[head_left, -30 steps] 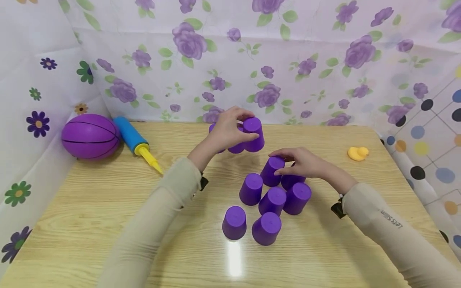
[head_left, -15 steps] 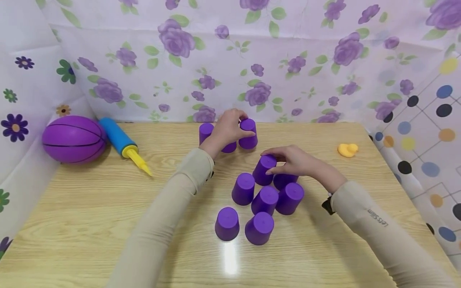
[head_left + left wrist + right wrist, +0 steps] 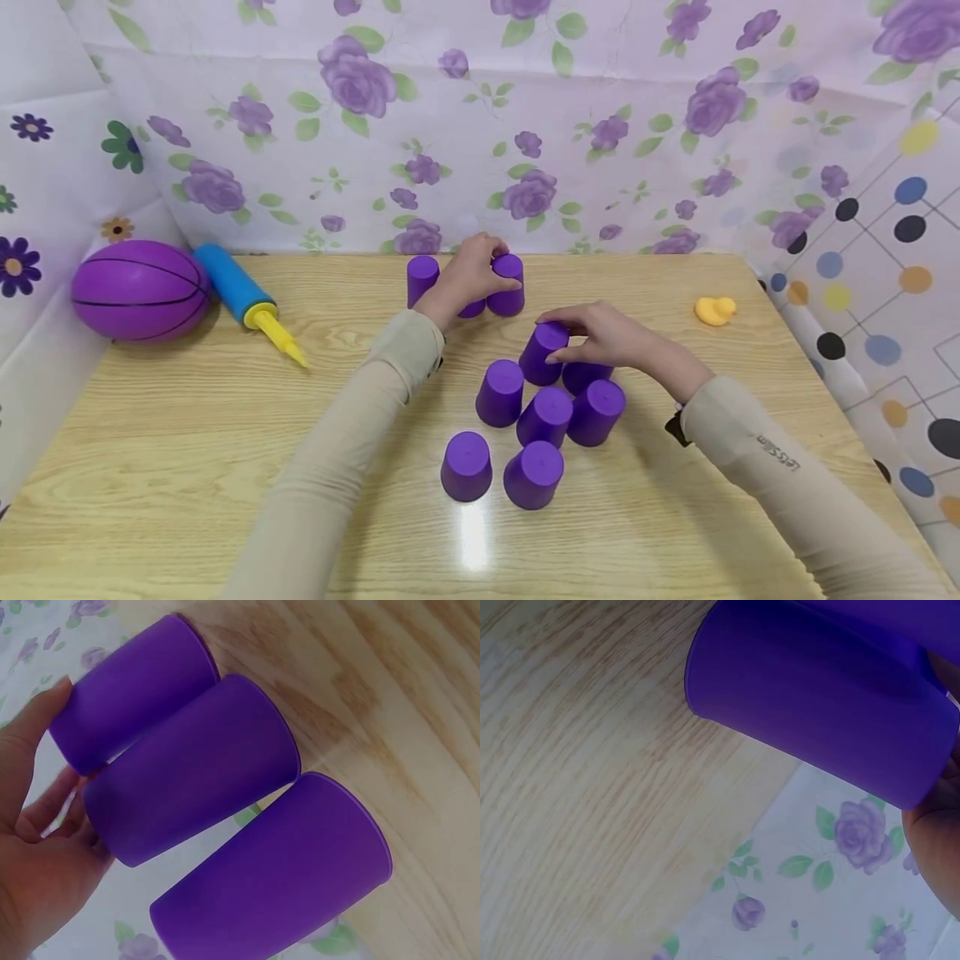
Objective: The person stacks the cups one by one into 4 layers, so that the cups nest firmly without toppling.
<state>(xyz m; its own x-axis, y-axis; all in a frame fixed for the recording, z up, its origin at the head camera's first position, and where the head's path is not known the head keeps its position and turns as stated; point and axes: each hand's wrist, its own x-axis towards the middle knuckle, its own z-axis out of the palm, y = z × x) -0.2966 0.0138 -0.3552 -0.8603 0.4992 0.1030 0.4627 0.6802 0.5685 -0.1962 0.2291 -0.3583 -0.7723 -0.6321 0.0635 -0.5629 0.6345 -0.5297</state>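
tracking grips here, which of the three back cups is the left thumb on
Rightmost back cup: the left hand has its thumb on this one alone.

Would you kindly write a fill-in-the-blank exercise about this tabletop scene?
1. The left hand grips a cup in the far row of ____ cups.
2. The right hand holds a nearer cup whose closed end faces ____.
3. Beside the blue pump lies a purple ____ with black lines.
4. The small yellow toy on the table is a ____.

Missing words: three; up; ball; duck.

Head view downward, wrist views close — cups (image 3: 466, 468) shared
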